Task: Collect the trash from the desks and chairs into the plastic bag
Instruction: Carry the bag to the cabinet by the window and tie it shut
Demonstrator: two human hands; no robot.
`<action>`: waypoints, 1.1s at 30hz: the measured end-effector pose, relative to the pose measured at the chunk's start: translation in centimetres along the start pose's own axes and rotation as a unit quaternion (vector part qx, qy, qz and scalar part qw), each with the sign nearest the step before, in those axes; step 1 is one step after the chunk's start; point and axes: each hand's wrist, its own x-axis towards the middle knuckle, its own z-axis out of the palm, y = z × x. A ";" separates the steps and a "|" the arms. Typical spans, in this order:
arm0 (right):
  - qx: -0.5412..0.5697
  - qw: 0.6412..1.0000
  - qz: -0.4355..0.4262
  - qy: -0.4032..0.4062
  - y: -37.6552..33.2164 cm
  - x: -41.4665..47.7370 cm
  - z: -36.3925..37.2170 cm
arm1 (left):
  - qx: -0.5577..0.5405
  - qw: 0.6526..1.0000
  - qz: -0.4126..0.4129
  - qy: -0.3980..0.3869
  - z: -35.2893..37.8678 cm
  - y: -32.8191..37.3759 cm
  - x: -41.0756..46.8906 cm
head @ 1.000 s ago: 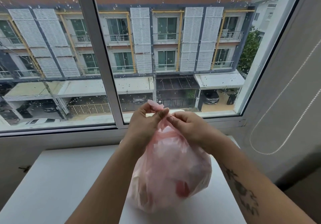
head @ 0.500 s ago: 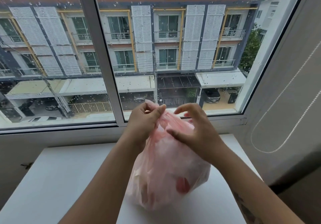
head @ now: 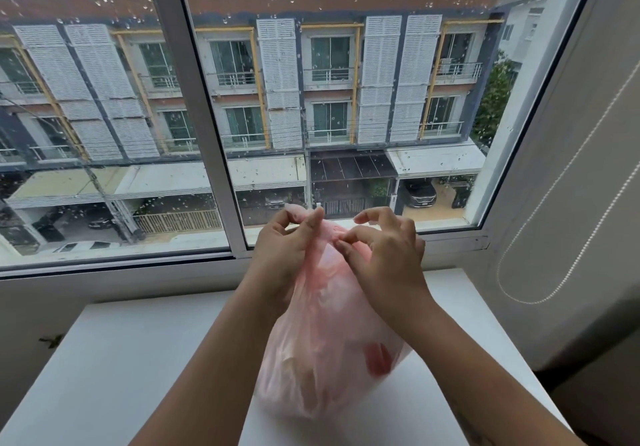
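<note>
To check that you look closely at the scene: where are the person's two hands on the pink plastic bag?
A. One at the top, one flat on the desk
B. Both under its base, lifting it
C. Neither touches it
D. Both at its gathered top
D: the left hand and right hand both pinch the gathered top of the pink plastic bag, which rests on the white desk.

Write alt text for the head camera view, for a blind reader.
Two bare hands, left hand and right hand, pinch the gathered neck of a full translucent pink plastic bag on a white desk before a rain-spotted window.
</note>
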 end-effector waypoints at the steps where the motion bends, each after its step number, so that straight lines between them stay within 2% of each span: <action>1: -0.008 1.000 -0.010 0.004 0.1 0.1 -0.2 | -0.001 1.000 -0.003 0.000 0.0 0.0 -0.1; 3: -0.034 0.999 -0.028 0.016 0.4 0.3 -0.6 | 0.007 1.000 0.009 0.010 -0.2 -0.1 -0.2; 10: -0.136 0.986 -0.095 0.023 1.8 1.1 -3.2 | 0.127 0.976 0.109 0.137 -2.0 0.1 0.6; 19: -0.185 0.981 -0.063 0.006 5.8 1.8 -4.5 | 0.240 0.930 0.138 0.242 -5.4 -1.7 0.8; 23: -0.148 0.989 -0.028 -0.003 6.0 1.5 -3.9 | 0.256 0.929 0.129 0.236 -6.0 -2.8 0.4; 26: -0.014 1.000 -0.014 -0.012 4.4 1.1 -3.5 | 0.309 0.917 0.119 0.224 -6.0 -3.5 0.2; 28: 0.092 0.994 0.016 -0.062 2.1 0.6 -3.4 | 0.321 0.911 0.115 0.231 -5.9 -3.9 0.0; 29: 0.105 0.989 0.017 -0.098 0.8 0.4 -3.3 | 0.320 0.912 0.111 0.230 -5.8 -4.1 -0.2; 31: 0.013 0.984 -0.023 -0.175 -1.1 0.4 -2.3 | 0.313 0.919 0.104 0.215 -5.6 -4.5 -0.4; 33: -0.128 0.960 -0.054 -0.242 -1.9 0.5 -0.4 | 0.323 0.920 0.093 0.203 -5.5 -4.7 -0.6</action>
